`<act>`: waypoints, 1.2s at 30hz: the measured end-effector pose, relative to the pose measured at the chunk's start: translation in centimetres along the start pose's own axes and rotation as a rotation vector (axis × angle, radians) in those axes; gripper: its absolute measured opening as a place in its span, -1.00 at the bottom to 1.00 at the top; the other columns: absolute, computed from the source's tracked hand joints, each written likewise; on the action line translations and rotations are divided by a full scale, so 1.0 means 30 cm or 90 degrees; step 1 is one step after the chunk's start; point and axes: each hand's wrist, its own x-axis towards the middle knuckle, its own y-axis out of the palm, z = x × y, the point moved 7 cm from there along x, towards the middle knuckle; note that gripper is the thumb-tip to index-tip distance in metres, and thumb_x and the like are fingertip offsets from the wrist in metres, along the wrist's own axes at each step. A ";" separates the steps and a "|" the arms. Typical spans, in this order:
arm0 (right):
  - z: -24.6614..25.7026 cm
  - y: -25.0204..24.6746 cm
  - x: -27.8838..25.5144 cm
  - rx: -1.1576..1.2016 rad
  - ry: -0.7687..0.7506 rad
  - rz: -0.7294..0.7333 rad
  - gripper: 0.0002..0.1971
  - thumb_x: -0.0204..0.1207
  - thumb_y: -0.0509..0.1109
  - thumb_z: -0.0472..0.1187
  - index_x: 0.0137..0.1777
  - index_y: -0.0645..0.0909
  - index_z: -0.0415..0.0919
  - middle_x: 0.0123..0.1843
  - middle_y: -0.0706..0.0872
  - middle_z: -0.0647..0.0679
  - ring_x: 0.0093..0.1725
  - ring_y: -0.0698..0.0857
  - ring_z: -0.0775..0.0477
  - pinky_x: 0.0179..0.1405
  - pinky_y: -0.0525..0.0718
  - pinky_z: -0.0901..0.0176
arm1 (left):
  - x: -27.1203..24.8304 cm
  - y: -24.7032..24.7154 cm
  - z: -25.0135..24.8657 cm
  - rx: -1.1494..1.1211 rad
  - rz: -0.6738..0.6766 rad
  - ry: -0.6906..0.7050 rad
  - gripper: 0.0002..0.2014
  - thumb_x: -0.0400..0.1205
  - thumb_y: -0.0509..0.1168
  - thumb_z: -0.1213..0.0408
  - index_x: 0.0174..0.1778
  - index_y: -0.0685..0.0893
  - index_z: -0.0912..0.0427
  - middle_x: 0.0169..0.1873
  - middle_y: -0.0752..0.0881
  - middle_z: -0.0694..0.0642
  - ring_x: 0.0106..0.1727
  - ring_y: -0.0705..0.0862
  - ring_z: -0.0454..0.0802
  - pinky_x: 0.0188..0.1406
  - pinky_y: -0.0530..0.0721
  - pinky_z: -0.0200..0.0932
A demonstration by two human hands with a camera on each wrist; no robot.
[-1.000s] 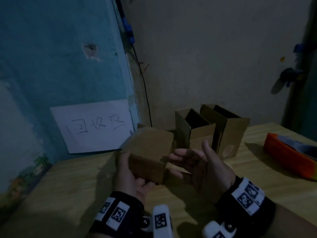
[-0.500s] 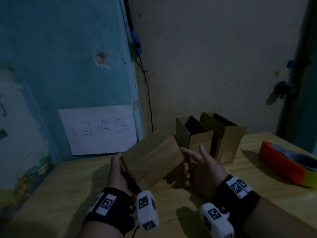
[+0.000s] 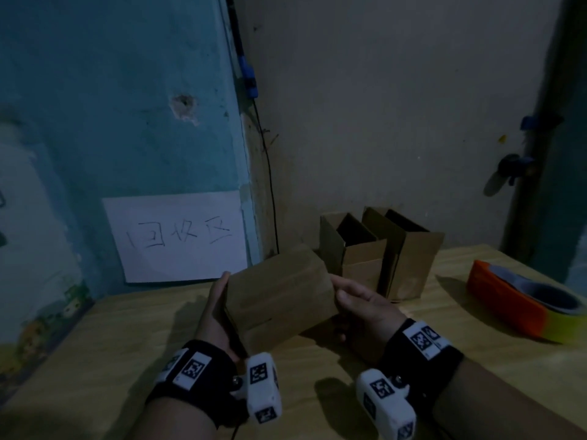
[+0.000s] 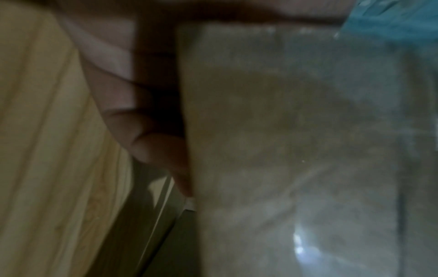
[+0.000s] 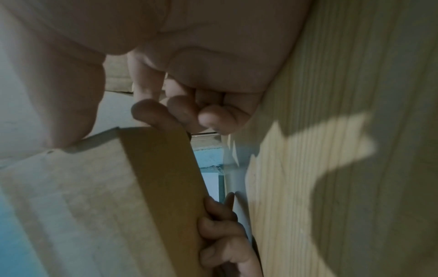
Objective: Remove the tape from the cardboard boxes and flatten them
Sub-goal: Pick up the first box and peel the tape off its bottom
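A closed brown cardboard box [image 3: 281, 296] is held tilted above the wooden table [image 3: 127, 344] between both hands. My left hand [image 3: 219, 308] grips its left end, fingers curled under it, as the right wrist view shows the left hand's fingers [image 5: 218, 226]. My right hand [image 3: 352, 301] holds the right end, thumb on the top corner and fingers curled beneath [image 5: 180, 112]. In the left wrist view the box face [image 4: 296, 140] fills the frame, glossy with clear tape. Two more boxes [image 3: 352, 246] [image 3: 409, 252] stand open-topped behind.
An orange and yellow tape dispenser [image 3: 521, 303] lies at the table's right. A white paper sign [image 3: 178, 236] with handwriting hangs on the blue wall at the left. A black cable [image 3: 266, 173] runs down the wall corner behind the boxes.
The box has been turned and lifted so a long face points up. My right hand, earlier open beside it, now holds its right end.
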 end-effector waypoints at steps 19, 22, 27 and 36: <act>0.027 -0.025 -0.007 0.018 -0.028 -0.085 -0.60 0.45 0.59 -0.12 0.31 0.77 -0.03 0.34 0.74 -0.29 0.26 0.72 -0.43 0.12 0.72 -0.34 | 0.023 0.006 0.044 -0.083 0.032 0.033 -0.33 0.47 0.33 -0.49 0.08 0.85 0.05 0.01 0.89 0.40 0.23 0.76 0.41 0.29 0.70 0.33; 0.040 -0.027 -0.006 0.022 -0.046 -0.091 -0.51 0.39 0.62 -0.08 0.36 0.73 0.04 0.15 0.76 -0.21 -0.01 0.73 -0.27 -0.16 0.71 -0.13 | 0.018 0.014 0.043 -0.087 0.038 0.031 -0.33 0.42 0.46 -0.41 0.19 0.82 0.08 0.17 0.84 0.42 0.28 0.74 0.43 0.43 0.62 0.43; 0.021 0.003 -0.004 -0.013 -0.013 -0.010 -0.28 0.37 0.65 -0.02 0.57 0.55 0.12 0.19 0.74 -0.19 -0.03 0.75 -0.22 -0.09 0.71 -0.19 | 0.022 0.014 0.049 -0.094 0.040 0.000 -0.36 0.41 0.51 -0.39 0.21 0.87 0.04 0.14 0.87 0.40 0.26 0.76 0.39 0.12 0.79 0.30; 0.039 -0.025 -0.033 0.027 -0.015 -0.113 -0.75 0.32 0.63 -0.29 0.03 0.86 -0.20 0.28 0.77 -0.38 0.24 0.77 -0.45 0.27 0.67 -0.49 | 0.031 0.050 0.046 -0.081 0.058 -0.042 -0.42 0.47 0.37 -0.43 0.03 0.92 0.01 0.03 0.87 0.44 0.24 0.72 0.49 0.37 0.58 0.57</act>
